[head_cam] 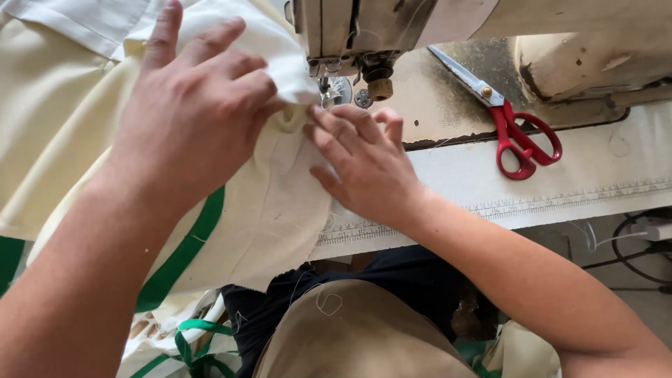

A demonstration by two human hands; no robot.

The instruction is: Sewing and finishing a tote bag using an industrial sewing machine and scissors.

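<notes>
**Pressing cream cloth flat at the needle of a sewing machine**

Working at the sewing machine (pixel 392 28), whose worn beige body fills the far side of the scene, I have both hands on a large piece of cream fabric (pixel 266 210). It spreads from the far left across the machine table (pixel 595 175) and hangs over the near edge toward my lap, a green band running along its near left part. My left hand (pixel 192 115) lies on top of a bunched fold of the cloth just left of the needle, fingers spread and curled down over the fold, gripping it. My right hand (pixel 360 164) lies flat on the cloth just near the presser foot (pixel 336 91), fingers together and extended, the tips touching the fold that my left hand holds. Both hands meet just in front of the needle area. Red-handled scissors (pixel 514 126) lie to the right on the machine bed, blades pointing far left, well apart from my hands. A printed ruler strip runs along the near edge of the table. Loose threads rest on the tan cloth over my lap.
</notes>
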